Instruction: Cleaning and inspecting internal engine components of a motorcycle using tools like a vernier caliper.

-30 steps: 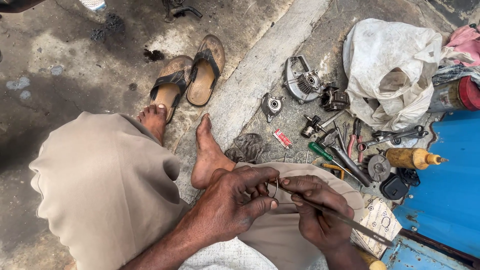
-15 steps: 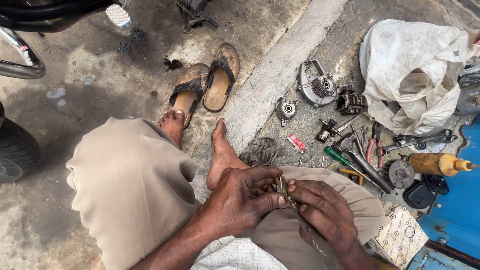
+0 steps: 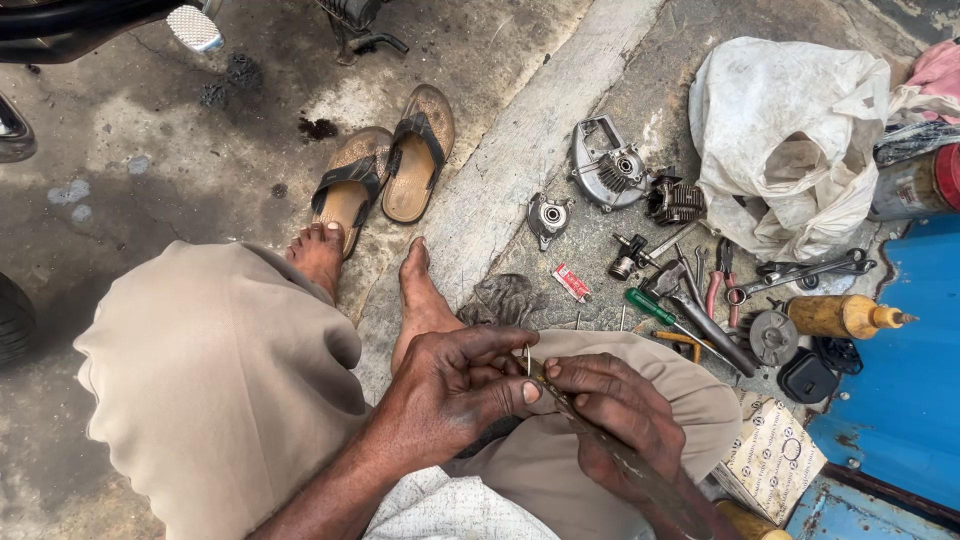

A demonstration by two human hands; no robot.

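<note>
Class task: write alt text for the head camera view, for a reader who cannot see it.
A seated, barefoot person's left hand pinches a small metal part while the right hand works it with a long thin tool. Sandals, engine parts and hand tools lie on the concrete.

Left hand [image 3: 455, 395]: palm down over the lap, fingers [image 3: 510, 392] curled, thumb and forefinger pinched together.
Right hand [image 3: 620, 420]: knuckles up, fingers bent inward, fingertips meeting the left hand's.
Forearms: both angle in from below.

Right hand [image 3: 615, 420] has slid up the flat tool [image 3: 640, 470], meeting left hand [image 3: 455, 395]
</note>
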